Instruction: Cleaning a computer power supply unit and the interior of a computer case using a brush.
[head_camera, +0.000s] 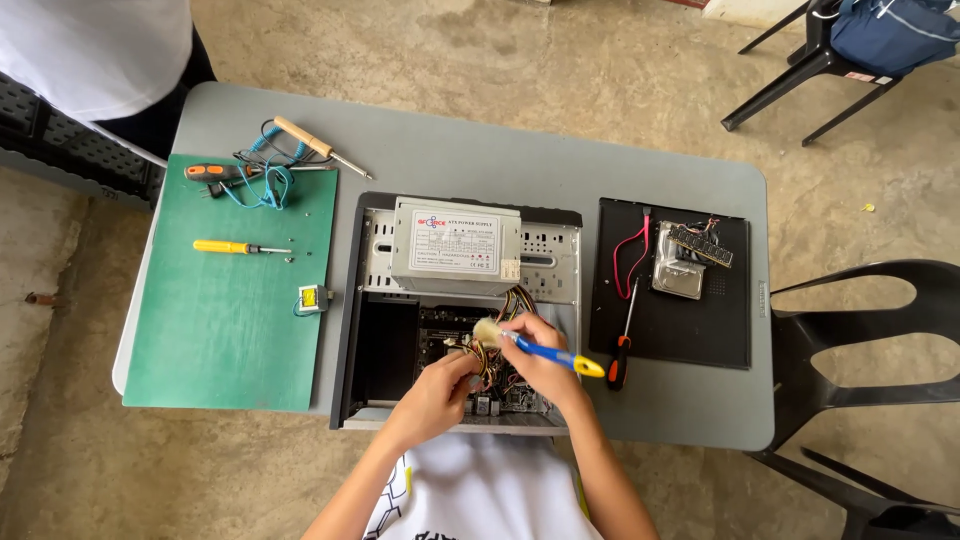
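Seen from above: an open desktop computer case (455, 310) lying flat on a grey table (470, 160), side panel off, insides exposed. Both hands down inside the lower half of the case, close together.

Right hand (540, 355) closed in a pinch around a small brush (535, 348) with a blue and yellow handle. Left hand (445, 390) just beside it, fingers curled around a bundle of coloured wires (490, 350), holding them aside from the dark circuit board (450, 345) underneath.

Brush lying nearly level, long axis running left to right with a slight downward slant: pale bristles pointing left and a little up, toward the board's centre, yellow handle tip pointing right, past the case's right wall.

Judged by the layout, well into the job: case opened, grey power supply box (455, 240) sitting loose across the top of the case beyond the hands, parts already taken out. Brushing of the board under way; unclear how much is clean. Putting everything back still ahead, by the look of it.

Right of the right hand, the removed black side panel (700, 330), carrying a silver hard drive (680, 275), a memory stick (700, 245), a red cable (635, 260) and a red-and-black screwdriver (622, 350).

Left of the left hand, a green mat (230, 350) with a yellow screwdriver (235, 247), an orange-handled screwdriver (215, 172), a soldering iron (315, 145) with a blue cord, and a small yellow-and-silver part (310, 297). Another person standing at the table's far left corner.
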